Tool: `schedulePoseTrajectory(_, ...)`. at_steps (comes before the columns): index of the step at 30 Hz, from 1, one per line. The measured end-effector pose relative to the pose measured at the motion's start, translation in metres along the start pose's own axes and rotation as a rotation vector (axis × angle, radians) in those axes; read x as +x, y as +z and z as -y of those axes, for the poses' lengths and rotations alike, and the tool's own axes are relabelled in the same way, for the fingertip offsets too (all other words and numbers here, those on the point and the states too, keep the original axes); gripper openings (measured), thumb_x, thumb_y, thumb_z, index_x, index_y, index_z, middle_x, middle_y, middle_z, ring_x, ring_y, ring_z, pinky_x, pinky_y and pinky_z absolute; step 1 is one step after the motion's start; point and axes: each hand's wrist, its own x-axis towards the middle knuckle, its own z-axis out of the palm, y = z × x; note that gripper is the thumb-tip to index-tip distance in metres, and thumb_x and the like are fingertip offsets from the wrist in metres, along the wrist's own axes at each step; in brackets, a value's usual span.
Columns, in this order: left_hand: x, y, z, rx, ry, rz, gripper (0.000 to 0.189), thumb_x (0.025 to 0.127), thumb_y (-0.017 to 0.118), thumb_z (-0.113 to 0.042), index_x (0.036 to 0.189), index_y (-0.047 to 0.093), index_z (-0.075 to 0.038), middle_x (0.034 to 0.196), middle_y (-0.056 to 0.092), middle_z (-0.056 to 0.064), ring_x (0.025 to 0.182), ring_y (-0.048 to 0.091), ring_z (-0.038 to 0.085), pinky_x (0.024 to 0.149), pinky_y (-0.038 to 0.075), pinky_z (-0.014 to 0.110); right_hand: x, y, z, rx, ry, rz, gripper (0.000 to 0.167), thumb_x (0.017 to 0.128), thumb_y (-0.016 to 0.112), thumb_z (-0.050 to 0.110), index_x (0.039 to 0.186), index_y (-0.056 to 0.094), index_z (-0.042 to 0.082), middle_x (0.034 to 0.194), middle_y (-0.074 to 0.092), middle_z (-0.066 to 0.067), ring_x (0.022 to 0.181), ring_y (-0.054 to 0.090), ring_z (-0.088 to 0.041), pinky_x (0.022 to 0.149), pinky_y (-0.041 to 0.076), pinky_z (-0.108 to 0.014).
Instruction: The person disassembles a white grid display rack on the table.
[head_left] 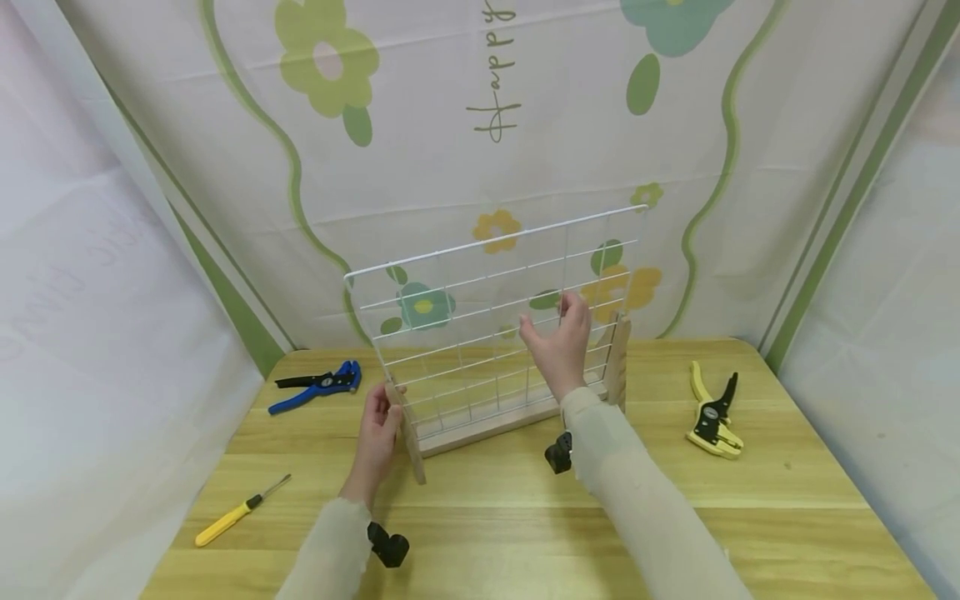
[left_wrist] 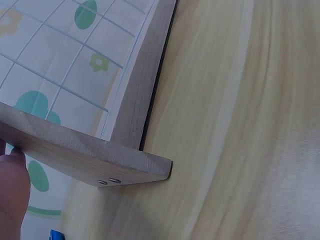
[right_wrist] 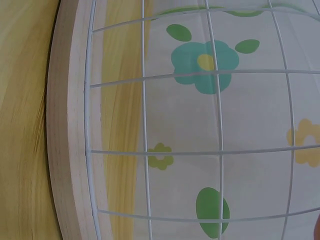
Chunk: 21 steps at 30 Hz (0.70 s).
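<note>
A white wire grid panel stands upright in a wooden stand, its lower edge along the pale wooden base bar. My left hand holds the left wooden side post; in the left wrist view the thumb lies against the post's outer face, where two screw heads show near its foot. In front of the panel, right of its middle, my right hand is raised with thumb and bent fingers spread apart and nothing between them. The right wrist view shows mostly grid wires, with a fingertip at the edge.
Blue-and-black wire strippers lie left of the stand, and a yellow-handled screwdriver lies nearer at the left. Yellow-and-black wire strippers lie at the right. A floral curtain hangs behind the wooden table.
</note>
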Motion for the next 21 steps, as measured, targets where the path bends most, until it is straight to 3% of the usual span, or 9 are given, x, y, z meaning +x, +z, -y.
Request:
schedulePoseTrajectory(4,-0.007,0.002,-0.002,0.026,0.026,-0.020,0.028,0.095,0.045,-0.003,0.122,0.041,-0.006,0.114,0.053,0.003,0.100,0.049,0.004,0.085,0.043,0.016,-0.003,-0.001,0.001,0.003,0.004,0.003,0.057,0.074,0.073,0.020,0.116,0.039,0.002,0.102,0.041,-0.009,0.096,0.038,-0.024,0.085,0.035,-0.035)
schedulePoseTrajectory(10,-0.017,0.004,-0.006,0.047,0.017,-0.043,0.036,0.094,0.046,-0.001,0.127,0.035,0.010,0.114,0.056,-0.004,0.104,0.051,0.003,0.089,0.043,0.014,-0.006,-0.003,0.003,0.007,-0.009,0.005,0.057,0.074,0.072,0.018,0.117,0.039,0.001,0.103,0.041,-0.011,0.097,0.039,-0.025,0.087,0.036,-0.037)
schedulePoseTrajectory(16,-0.027,0.006,-0.010,0.118,-0.003,-0.073,0.033,0.094,0.048,-0.002,0.127,0.047,-0.002,0.113,0.057,-0.005,0.102,0.052,0.001,0.087,0.044,0.013,-0.010,-0.005,0.006,0.018,0.021,0.025,0.059,0.073,0.072,0.016,0.120,0.038,0.003,0.108,0.043,-0.012,0.101,0.040,-0.024,0.091,0.037,-0.040)
schedulePoseTrajectory(21,-0.034,0.011,-0.014,0.127,-0.003,-0.100,0.034,0.094,0.047,0.000,0.127,0.044,0.008,0.112,0.059,-0.010,0.099,0.053,0.000,0.085,0.044,0.013,-0.013,-0.007,0.008,0.032,0.043,0.039,0.060,0.074,0.071,0.015,0.122,0.037,0.005,0.112,0.042,-0.012,0.105,0.040,-0.024,0.093,0.037,-0.041)
